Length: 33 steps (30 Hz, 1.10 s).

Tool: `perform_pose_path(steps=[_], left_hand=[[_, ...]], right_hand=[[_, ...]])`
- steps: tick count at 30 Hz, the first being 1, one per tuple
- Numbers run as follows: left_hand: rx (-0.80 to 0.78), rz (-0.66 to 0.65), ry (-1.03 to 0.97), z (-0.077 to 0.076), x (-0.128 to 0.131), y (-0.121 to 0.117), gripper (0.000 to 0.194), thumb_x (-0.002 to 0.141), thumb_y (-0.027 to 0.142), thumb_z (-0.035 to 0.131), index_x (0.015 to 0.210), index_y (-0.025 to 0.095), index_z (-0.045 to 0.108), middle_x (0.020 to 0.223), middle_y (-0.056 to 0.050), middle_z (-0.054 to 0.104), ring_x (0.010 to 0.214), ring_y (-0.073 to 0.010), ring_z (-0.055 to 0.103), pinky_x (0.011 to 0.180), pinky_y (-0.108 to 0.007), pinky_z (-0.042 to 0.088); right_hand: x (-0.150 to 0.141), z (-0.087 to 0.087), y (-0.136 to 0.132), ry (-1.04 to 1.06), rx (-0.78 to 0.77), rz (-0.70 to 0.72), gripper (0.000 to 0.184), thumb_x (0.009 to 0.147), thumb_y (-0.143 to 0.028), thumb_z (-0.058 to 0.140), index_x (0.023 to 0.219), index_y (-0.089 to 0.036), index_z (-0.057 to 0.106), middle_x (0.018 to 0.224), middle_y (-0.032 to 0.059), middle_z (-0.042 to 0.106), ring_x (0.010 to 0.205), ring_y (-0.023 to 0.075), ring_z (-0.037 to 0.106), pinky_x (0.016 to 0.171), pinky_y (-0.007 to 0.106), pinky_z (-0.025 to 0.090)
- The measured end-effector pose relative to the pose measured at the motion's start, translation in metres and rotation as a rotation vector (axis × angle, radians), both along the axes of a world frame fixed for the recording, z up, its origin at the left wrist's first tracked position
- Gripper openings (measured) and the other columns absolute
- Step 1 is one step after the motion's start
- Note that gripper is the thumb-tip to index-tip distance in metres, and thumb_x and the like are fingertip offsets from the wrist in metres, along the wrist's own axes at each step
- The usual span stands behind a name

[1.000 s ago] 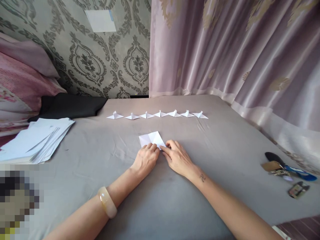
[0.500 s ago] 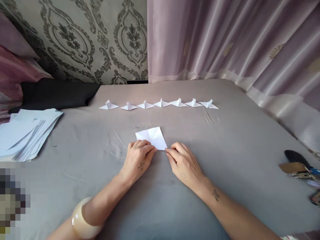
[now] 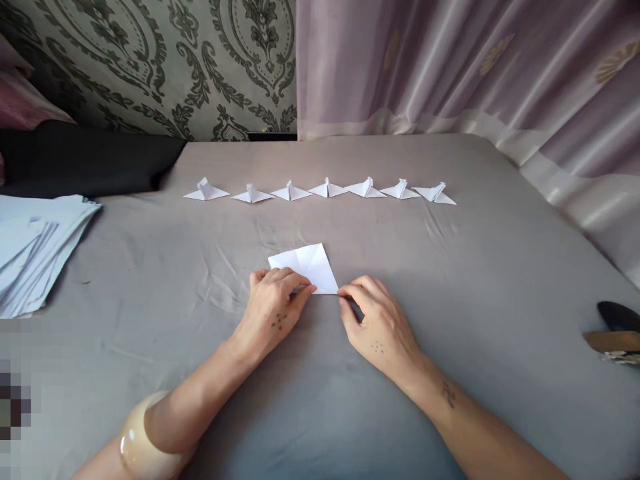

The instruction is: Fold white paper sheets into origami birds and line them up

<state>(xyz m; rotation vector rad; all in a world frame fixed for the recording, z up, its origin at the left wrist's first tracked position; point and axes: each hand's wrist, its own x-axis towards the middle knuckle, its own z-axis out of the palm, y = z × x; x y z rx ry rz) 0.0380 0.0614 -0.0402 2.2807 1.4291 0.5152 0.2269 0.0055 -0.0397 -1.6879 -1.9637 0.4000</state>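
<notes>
A creased white sheet of paper [image 3: 320, 267], folded into a small four-sided shape, lies on the grey cloth in front of me. My left hand [image 3: 280, 297] is closed on its near left edge, thumb and fingertips pressed together there and covering that part. At the near right corner, my right hand [image 3: 377, 320] has thumb and forefinger tips close together, with the forefinger touching the corner. Beyond the sheet, several folded white paper birds [image 3: 327, 189] stand in a row.
Grey cloth [image 3: 500, 267] covers the surface, with some wrinkles. A stack of white paper [image 3: 40, 247] lies at the left, near a black cloth [image 3: 90, 160]. Small dark and brown items [image 3: 620, 333] sit at the right edge. Mauve curtains [image 3: 425, 67] hang behind.
The camera view has tilted down and come slightly closer. My right thumb has drawn a little apart from the forefinger at the corner. The left hand keeps its hold.
</notes>
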Motion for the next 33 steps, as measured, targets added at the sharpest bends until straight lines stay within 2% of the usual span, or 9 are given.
perform_pose_path(steps=[6,11,15,19,24,29,33], left_hand=[[0.071,-0.047,0.041,-0.001,-0.002,0.003,0.021,0.092,0.034,0.052,0.083,0.021,0.067,0.085,-0.002,0.072,0.077,-0.0187,0.063,0.083,-0.039,0.029],[0.157,-0.103,0.05,0.001,-0.006,0.002,0.019,0.091,0.033,0.056,0.082,0.02,0.065,0.082,0.0,0.071,0.073,-0.0161,0.063,0.085,-0.04,0.031],[0.355,-0.227,0.106,0.005,-0.01,-0.005,0.015,0.092,0.02,0.053,0.084,0.02,0.066,0.083,0.0,0.07,0.073,-0.0151,0.062,0.095,-0.042,0.031],[0.485,-0.285,0.183,0.008,-0.008,-0.015,0.026,0.092,0.006,0.043,0.098,0.018,0.065,0.091,-0.002,0.07,0.076,-0.0164,0.062,0.094,-0.042,0.033],[0.45,-0.234,0.302,0.014,0.001,-0.035,0.028,0.092,0.005,0.039,0.108,0.012,0.061,0.096,-0.007,0.067,0.082,-0.0197,0.059,0.086,-0.04,0.035],[0.414,-0.164,0.443,0.019,0.01,-0.051,0.028,0.086,0.003,0.047,0.111,0.009,0.06,0.085,-0.007,0.061,0.078,-0.022,0.053,0.076,-0.038,0.035],[0.406,-0.148,0.464,0.019,0.01,-0.054,0.028,0.084,0.002,0.049,0.109,0.009,0.061,0.087,-0.007,0.061,0.08,-0.0218,0.051,0.077,-0.038,0.034]], right_hand=[[-0.003,-0.001,0.007,0.028,0.002,-0.016,0.014,0.089,-0.02,0.054,0.08,-0.021,0.065,0.08,0.0028,0.062,0.077,0.016,0.058,0.073,0.03,0.044],[-0.003,-0.002,0.01,0.028,-0.012,-0.006,0.01,0.088,-0.019,0.059,0.08,-0.021,0.065,0.079,0.0011,0.062,0.075,0.0146,0.057,0.073,0.029,0.042],[0.0,-0.002,0.007,0.023,0.004,0.031,0.013,0.089,-0.019,0.057,0.084,-0.021,0.068,0.08,0.0018,0.062,0.075,0.0146,0.057,0.072,0.029,0.042],[0.003,-0.002,-0.001,-0.057,0.06,0.093,0.02,0.092,-0.016,0.051,0.096,-0.021,0.07,0.082,0.0031,0.061,0.073,0.015,0.054,0.072,0.03,0.041],[0.004,0.0,-0.008,-0.186,0.095,0.16,0.029,0.092,-0.014,0.048,0.113,-0.019,0.067,0.083,0.0046,0.061,0.07,0.0158,0.048,0.068,0.032,0.039],[0.003,0.004,-0.01,-0.21,0.109,0.199,0.029,0.092,-0.016,0.049,0.115,-0.016,0.066,0.08,0.0048,0.059,0.07,0.0164,0.047,0.066,0.032,0.037],[0.003,0.003,-0.01,-0.195,0.109,0.21,0.029,0.091,-0.015,0.048,0.114,-0.015,0.066,0.081,0.0051,0.059,0.072,0.0167,0.048,0.067,0.033,0.037]])
